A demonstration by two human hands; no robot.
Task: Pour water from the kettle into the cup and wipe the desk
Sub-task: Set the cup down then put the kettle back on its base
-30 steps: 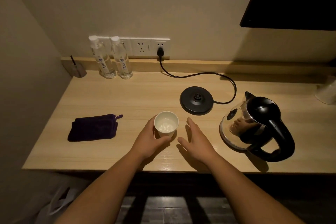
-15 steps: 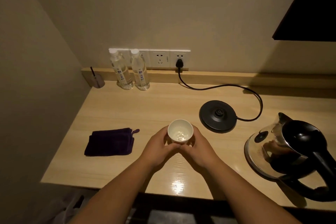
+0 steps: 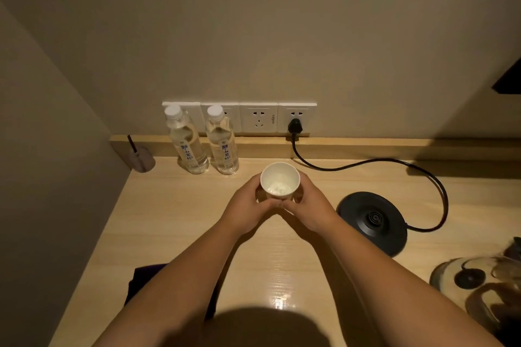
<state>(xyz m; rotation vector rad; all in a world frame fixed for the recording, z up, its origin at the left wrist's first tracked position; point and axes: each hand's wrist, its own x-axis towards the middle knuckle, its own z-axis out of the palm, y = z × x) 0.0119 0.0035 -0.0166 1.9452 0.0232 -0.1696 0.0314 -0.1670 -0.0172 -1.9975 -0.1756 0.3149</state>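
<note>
A small white cup (image 3: 279, 181) with a little water in its bottom is held upright above the wooden desk (image 3: 174, 222), toward the back. My left hand (image 3: 248, 210) wraps its left side and my right hand (image 3: 308, 210) its right side, fingertips meeting under it. The glass kettle (image 3: 479, 284) with black fittings stands off its base at the right edge, partly cut off. A dark purple cloth (image 3: 141, 279) lies at the front left, mostly hidden by my left forearm.
The black kettle base (image 3: 375, 222) sits right of my hands, its cord (image 3: 439, 194) looping to a wall socket (image 3: 294, 121). Two water bottles (image 3: 187, 141) (image 3: 222, 141) stand against the back ledge. A small cup with a stick (image 3: 142, 159) sits in the back left corner.
My right hand joined the left on the cup, and both carried it up and toward the back of the desk. The view tilted upward, pushing kettle and cloth to the frame edges.
</note>
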